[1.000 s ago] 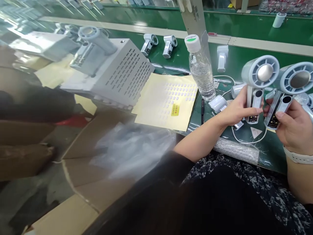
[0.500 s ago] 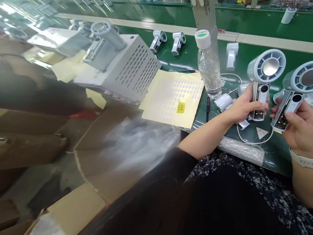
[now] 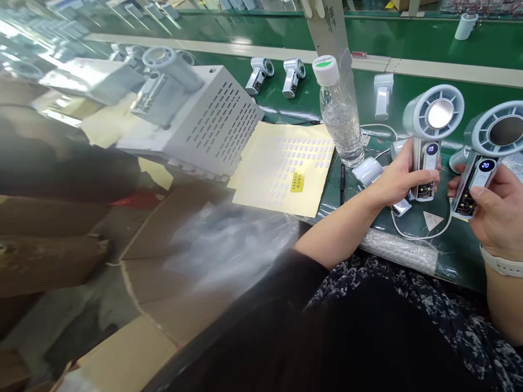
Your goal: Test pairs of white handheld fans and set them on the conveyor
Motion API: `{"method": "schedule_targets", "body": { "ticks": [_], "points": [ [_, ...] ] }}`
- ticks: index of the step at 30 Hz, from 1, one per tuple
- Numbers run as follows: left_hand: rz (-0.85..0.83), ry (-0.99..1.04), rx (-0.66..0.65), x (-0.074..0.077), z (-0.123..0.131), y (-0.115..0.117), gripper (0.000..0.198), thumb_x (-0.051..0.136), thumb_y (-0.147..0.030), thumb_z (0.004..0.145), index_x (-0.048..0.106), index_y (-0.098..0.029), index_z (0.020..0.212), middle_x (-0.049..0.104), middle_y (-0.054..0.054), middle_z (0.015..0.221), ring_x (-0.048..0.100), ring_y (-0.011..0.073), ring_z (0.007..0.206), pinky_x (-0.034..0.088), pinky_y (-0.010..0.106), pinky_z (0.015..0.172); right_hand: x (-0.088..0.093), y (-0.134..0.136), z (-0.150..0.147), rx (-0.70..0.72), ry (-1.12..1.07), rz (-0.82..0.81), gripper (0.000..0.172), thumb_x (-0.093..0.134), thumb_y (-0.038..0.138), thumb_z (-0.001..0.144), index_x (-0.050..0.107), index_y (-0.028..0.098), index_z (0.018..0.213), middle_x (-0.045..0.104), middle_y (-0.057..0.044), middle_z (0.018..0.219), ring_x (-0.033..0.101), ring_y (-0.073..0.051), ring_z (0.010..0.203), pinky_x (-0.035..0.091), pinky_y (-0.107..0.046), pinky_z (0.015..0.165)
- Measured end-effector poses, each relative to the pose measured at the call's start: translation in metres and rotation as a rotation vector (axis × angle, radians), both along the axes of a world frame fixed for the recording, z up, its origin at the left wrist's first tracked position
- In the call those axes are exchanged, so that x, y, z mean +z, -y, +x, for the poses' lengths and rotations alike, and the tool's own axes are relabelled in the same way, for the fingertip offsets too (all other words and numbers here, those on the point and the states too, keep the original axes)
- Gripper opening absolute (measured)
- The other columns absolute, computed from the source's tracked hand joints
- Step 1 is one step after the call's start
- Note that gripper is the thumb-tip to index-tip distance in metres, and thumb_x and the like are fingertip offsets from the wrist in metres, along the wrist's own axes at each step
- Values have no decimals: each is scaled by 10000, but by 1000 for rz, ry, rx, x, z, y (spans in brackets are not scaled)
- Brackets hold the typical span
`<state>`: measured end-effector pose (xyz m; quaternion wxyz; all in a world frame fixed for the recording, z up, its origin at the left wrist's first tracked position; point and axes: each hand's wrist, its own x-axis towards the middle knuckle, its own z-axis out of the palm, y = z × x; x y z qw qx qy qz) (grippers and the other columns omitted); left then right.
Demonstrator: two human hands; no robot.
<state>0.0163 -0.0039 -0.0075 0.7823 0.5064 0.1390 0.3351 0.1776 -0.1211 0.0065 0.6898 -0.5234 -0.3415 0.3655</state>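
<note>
My left hand is wrapped round the handle of a white handheld fan, held upright; its small round display glows blue. My right hand grips the handle of a second white handheld fan, thumb on its front, and its display reads 20. Both fans hover over the green bench at the right. A white cable loops on the bench below them, and a white strap sits on my right wrist.
A clear water bottle stands left of my left hand, beside a yellow sheet of small stickers. A grey vented metal box lies further left. Three more fans lie on the belt behind. Cardboard boxes and plastic wrap sit below left.
The round displays on both fans have lit up; they were dark before. The two fans have stayed in my hands, shifting only slightly.
</note>
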Motion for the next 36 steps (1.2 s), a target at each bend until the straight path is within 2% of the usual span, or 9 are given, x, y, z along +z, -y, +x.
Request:
{"method": "schedule_targets", "body": {
  "ticks": [6, 14, 18, 20, 24, 28, 31, 33, 36],
  "points": [
    [-35, -77, 99, -9, 5, -5, 697, 818, -644, 935, 499, -289, 1444, 678, -21, 1003, 679, 184, 851, 635, 424, 888, 4, -4, -3, -69, -72, -68, 204, 890, 305, 712, 869, 244, 906, 850, -58, 931, 727, -200, 688, 631, -323, 534],
    [-19, -89, 7, -14, 7, -4, 784, 943, -688, 875, 529, -281, 1403, 685, -1, 1047, 717, 203, 915, 640, 424, 880, 1, -2, -1, -2, -38, -29, 234, 934, 354, 756, 857, 238, 944, 835, -68, 943, 721, -214, 687, 636, -351, 527],
    [-22, -106, -17, -14, 8, -3, 800, 982, -705, 839, 564, -259, 1355, 717, 34, 1128, 747, 219, 977, 666, 448, 927, -9, -6, 1, -27, -55, -31, 244, 917, 385, 815, 847, 244, 1001, 825, -66, 987, 739, -231, 726, 767, -502, 746],
    [7, -92, -19, -13, 8, -4, 790, 997, -697, 823, 587, -250, 1329, 732, 45, 1160, 758, 217, 987, 675, 450, 947, -11, -9, 2, -57, -81, -46, 231, 905, 376, 809, 840, 242, 986, 812, -62, 959, 767, -259, 775, 784, -567, 830],
    [47, -77, -3, -11, 7, -4, 725, 982, -685, 829, 595, -244, 1255, 725, 28, 1102, 759, 196, 906, 677, 451, 932, -12, -11, 2, -73, -100, -72, 192, 865, 341, 790, 831, 236, 946, 790, -70, 901, 804, -302, 855, 783, -580, 843],
    [15, -90, -6, -10, 7, -2, 755, 955, -744, 825, 577, -255, 1259, 749, 48, 1139, 789, 225, 909, 673, 485, 933, -9, -11, 1, -25, -86, -66, 159, 819, 312, 814, 834, 243, 957, 791, -76, 929, 814, -315, 903, 774, -591, 869],
    [21, -77, -25, -9, 7, -2, 787, 982, -750, 792, 569, -269, 1259, 759, 49, 1133, 803, 253, 930, 655, 491, 940, -6, -10, 1, -35, -85, -55, 139, 816, 299, 793, 832, 254, 923, 786, -66, 900, 809, -332, 927, 764, -599, 854],
    [33, -93, 0, -10, 6, -3, 774, 990, -731, 794, 569, -270, 1252, 758, 52, 1119, 807, 262, 934, 643, 488, 934, -4, -10, 1, -68, -68, -70, 128, 805, 280, 776, 824, 252, 900, 794, -62, 917, 783, -305, 859, 752, -580, 817],
    [17, -122, 61, -9, 4, -3, 825, 1025, -680, 789, 552, -262, 1320, 761, 56, 1143, 819, 257, 930, 648, 473, 924, -3, -11, 2, -100, -56, -110, 183, 775, 275, 752, 837, 232, 919, 809, -77, 950, 719, -258, 729, 685, -495, 660]
  ]
}}
